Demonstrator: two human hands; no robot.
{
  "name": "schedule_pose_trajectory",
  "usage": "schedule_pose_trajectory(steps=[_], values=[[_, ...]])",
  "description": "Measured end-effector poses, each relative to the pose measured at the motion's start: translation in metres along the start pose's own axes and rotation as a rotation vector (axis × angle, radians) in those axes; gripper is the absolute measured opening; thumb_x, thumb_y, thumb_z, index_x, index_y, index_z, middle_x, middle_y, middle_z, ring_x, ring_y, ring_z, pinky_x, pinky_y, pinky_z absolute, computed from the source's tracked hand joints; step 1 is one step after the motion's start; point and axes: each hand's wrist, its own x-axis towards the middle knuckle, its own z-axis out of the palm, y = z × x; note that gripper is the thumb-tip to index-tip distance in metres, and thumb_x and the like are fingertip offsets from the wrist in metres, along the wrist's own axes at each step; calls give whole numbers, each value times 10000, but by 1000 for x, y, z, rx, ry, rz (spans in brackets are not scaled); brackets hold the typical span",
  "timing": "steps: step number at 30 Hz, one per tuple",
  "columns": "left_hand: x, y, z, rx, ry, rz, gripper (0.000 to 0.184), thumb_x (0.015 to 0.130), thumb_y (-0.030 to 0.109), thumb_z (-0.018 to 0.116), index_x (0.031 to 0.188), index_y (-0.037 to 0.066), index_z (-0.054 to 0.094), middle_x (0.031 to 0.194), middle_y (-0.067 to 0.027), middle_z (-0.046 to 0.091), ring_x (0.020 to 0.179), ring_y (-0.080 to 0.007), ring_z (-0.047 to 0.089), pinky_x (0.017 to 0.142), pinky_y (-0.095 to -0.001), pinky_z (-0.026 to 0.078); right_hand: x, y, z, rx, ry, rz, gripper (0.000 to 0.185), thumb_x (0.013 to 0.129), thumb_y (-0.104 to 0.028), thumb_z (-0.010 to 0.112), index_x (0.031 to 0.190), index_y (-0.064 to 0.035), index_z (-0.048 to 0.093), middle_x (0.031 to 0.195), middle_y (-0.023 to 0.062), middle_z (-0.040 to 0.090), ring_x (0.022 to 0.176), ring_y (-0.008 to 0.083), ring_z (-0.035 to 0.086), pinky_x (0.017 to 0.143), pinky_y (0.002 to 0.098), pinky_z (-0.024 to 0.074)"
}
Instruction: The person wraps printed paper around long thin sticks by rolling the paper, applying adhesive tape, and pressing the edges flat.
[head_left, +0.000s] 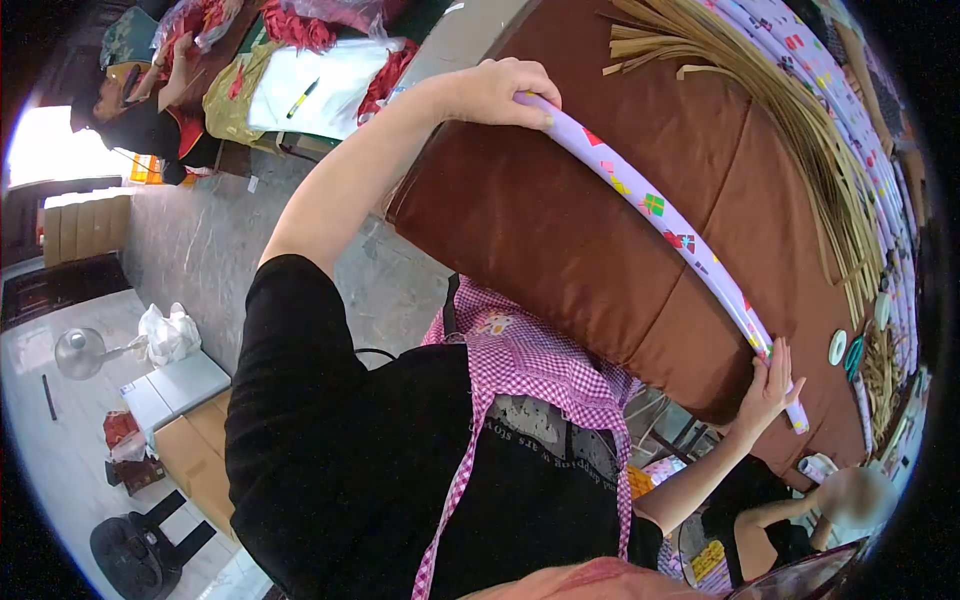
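Observation:
A long, thin roll of lilac wrapping paper (pixel 652 206) printed with colourful gift boxes lies across the brown cloth-covered table (pixel 590 240). It looks curved through the wide lens. My left hand (pixel 500 92) is closed around its far upper end, thumb along the side. Close to the other end, my right hand (pixel 768 388) grips the roll, fingers over it and one digit sticking out to the side. A short tip of the roll shows beyond my right hand.
Dry straw-like strips (pixel 790 130) lie along the table's far side, beside more printed paper (pixel 880 170). A white tape roll (pixel 837 347) and green-handled scissors (pixel 853 357) rest at right. Co-workers sit at upper left (pixel 150 110) and lower right (pixel 780 525).

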Motion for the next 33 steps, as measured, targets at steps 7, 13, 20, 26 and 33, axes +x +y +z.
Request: schedule_pose_trajectory(steps=[7, 13, 20, 26, 33], values=[[-1, -1, -2, -1, -11, 35, 336, 845, 298, 699, 1142, 143, 677, 1168, -57, 614, 1156, -270, 529, 993, -401, 427, -2, 1, 1, 5, 23, -13, 426, 946, -182, 609, 1370, -149, 596, 1393, 32, 601, 1333, 176, 522, 1200, 529, 94], [-4, -8, -4, -12, -11, 111, 381, 831, 279, 696, 1185, 139, 670, 1192, -61, 604, 1149, -275, 539, 1004, -395, 426, 0, -3, 0, 22, 23, -3, 428, 940, -174, 614, 1367, -150, 599, 1393, 31, 601, 1329, 175, 526, 1199, 530, 106], [-2, -3, -1, 9, -27, 36, 432, 848, 224, 663, 1261, 99, 650, 1197, -92, 611, 1127, -263, 563, 1007, -365, 430, 1, -2, -1, 20, 25, -8, 430, 933, -170, 617, 1363, -154, 601, 1383, 26, 608, 1313, 180, 538, 1199, 532, 107], [-11, -10, -17, -266, -72, 9, 461, 876, 101, 581, 1334, 53, 596, 1256, -68, 632, 1171, -195, 572, 1035, -334, 424, 3, 14, 2, 17, 3, -44, 406, 926, -152, 618, 1332, -159, 625, 1339, 16, 636, 1282, 177, 560, 1198, 527, 127], [-21, -11, -8, -508, -6, 8, 380, 986, 129, 520, 1349, 27, 566, 1295, -72, 650, 1228, -157, 552, 1091, -310, 382, 12, 29, -6, 68, -129, -18, 391, 935, -141, 587, 1324, -146, 622, 1349, 34, 628, 1276, 198, 557, 1198, 481, 176]])
